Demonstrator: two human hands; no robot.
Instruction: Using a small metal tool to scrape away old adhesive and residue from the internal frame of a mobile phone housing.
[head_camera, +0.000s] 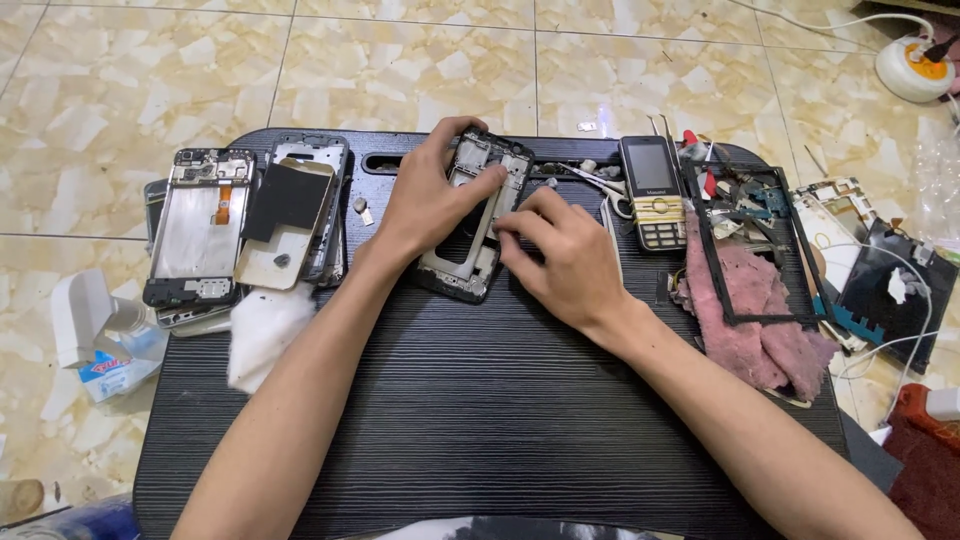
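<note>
Both hands grip a phone frame (478, 215) on the black tray (480, 400) — left hand (432, 195) around its top, right hand (560, 250) pinching its edge — keypad phone (652, 192) beside.

A makeshift phone-repair spot on a home floor: a low black tray table (480, 400) sits on marbled floor tiles (400, 70), strewn with stripped phone frames (200, 225), a keypad phone (652, 190), tweezers (590, 180), and, upper right, a power strip (915, 65).
</note>
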